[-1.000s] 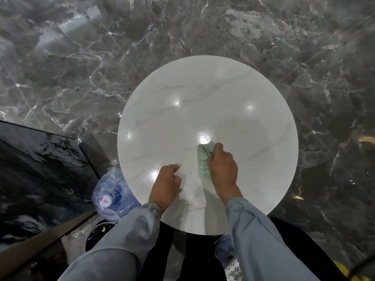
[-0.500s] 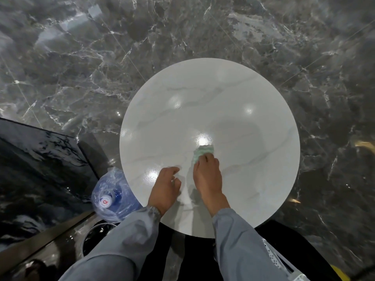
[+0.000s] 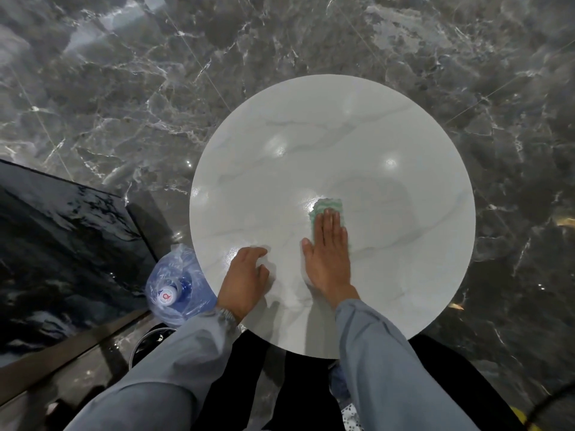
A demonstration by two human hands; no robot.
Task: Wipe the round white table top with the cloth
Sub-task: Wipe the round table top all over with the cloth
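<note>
Head view, looking straight down: the round white tabletop fills the middle, glossy, with light spots on it. The right hand lies flat near its centre, fingers straight and pressed together, thumb splayed out to the left. They press on the green cloth, which sits at the middle of the tabletop. Only its far end peeks out past the fingertips. The left hand rests by the near-left edge, fingers loosely curled, tips on the surface, holding nothing. The two hands are near each other but apart. Grey sleeves run back off the near edge. Down on the dark marble floor, a blue bottle wrapped in clear plastic stands just beside the near-left edge. A glossy black slab lies further left.
</note>
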